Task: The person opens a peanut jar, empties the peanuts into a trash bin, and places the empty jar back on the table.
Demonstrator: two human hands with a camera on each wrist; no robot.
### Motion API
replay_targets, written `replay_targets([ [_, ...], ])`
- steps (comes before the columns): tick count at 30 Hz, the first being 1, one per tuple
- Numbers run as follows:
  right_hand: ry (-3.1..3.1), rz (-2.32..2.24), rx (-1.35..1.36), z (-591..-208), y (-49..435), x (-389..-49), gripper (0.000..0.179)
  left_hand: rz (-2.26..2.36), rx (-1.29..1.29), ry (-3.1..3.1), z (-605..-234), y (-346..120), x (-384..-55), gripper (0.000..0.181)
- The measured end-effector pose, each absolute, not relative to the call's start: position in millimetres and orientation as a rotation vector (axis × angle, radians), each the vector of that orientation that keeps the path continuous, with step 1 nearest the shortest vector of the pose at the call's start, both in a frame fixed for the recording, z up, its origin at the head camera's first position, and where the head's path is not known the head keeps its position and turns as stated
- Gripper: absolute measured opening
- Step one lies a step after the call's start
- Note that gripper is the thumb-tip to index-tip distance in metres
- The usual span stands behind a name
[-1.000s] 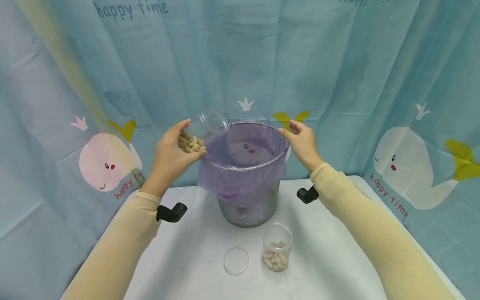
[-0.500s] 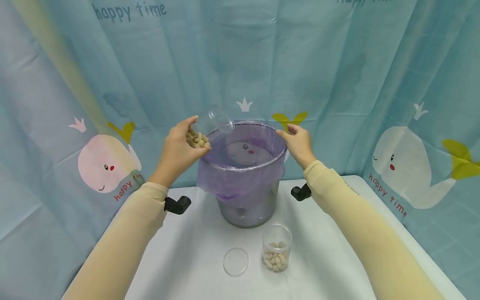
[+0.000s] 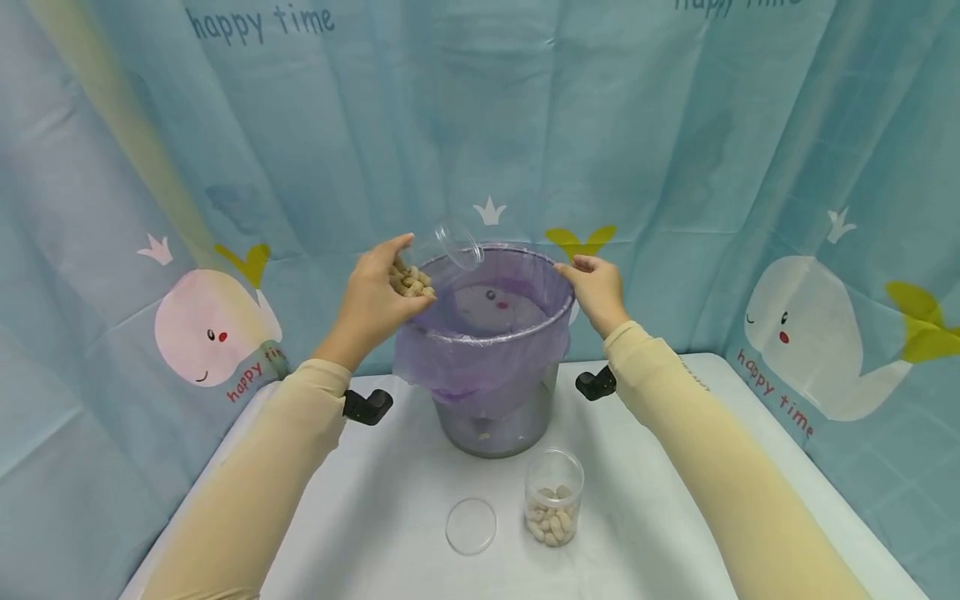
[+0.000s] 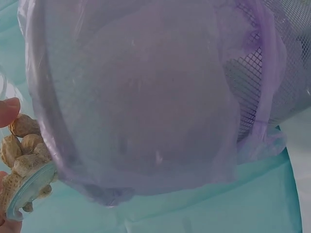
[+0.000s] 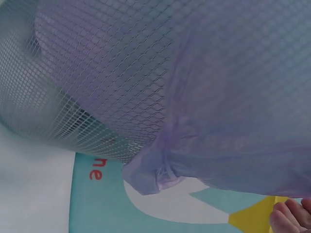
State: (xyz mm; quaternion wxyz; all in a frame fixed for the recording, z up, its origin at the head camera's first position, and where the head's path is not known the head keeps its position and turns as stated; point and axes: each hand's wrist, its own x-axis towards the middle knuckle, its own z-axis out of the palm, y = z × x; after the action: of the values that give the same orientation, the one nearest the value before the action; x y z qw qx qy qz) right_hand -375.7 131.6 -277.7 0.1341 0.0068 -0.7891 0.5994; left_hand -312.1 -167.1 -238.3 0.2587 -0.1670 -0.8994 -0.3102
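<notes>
My left hand (image 3: pixel 378 292) grips a clear plastic jar (image 3: pixel 461 247), lidless and tilted with its mouth toward the bin. Unshelled peanuts (image 3: pixel 411 282) lie in its lower part; the left wrist view shows these peanuts (image 4: pixel 24 158) close beside the bag's edge. A mesh trash bin (image 3: pixel 495 437) stands upright, lined with a thin purple trash bag (image 3: pixel 487 375) folded over its rim. At the rim's right side, my right hand (image 3: pixel 600 293) pinches the bagged edge between thumb and fingers. In the right wrist view, curled fingers (image 5: pixel 285 219) appear at the bag's edge.
In front of the bin, a second clear jar (image 3: pixel 553 500) stands upright, partly filled with peanuts. To its left lies a round clear lid (image 3: pixel 471 527) on the white table (image 3: pixel 375 533). A blue curtain (image 3: pixel 420 125) with printed whales surrounds the table's back and sides.
My left hand has carried the tilted jar rightward, bringing its mouth over the bin's left rim. My right hand has moved slightly left and down onto the rim.
</notes>
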Motion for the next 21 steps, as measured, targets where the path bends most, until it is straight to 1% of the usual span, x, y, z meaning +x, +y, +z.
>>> replay_targets([
  [5,-2.298,1.725,-0.032,-278.4,129.3,-378.1,0.056,-0.850,-0.482,-2.429,-240.2,-164.1,-315.1,0.083],
  [21,-2.380,1.571,-0.038,-282.8,124.2,-381.2,0.046,-0.803,-0.498,-2.411,-244.9,-166.5,-320.2,0.083],
])
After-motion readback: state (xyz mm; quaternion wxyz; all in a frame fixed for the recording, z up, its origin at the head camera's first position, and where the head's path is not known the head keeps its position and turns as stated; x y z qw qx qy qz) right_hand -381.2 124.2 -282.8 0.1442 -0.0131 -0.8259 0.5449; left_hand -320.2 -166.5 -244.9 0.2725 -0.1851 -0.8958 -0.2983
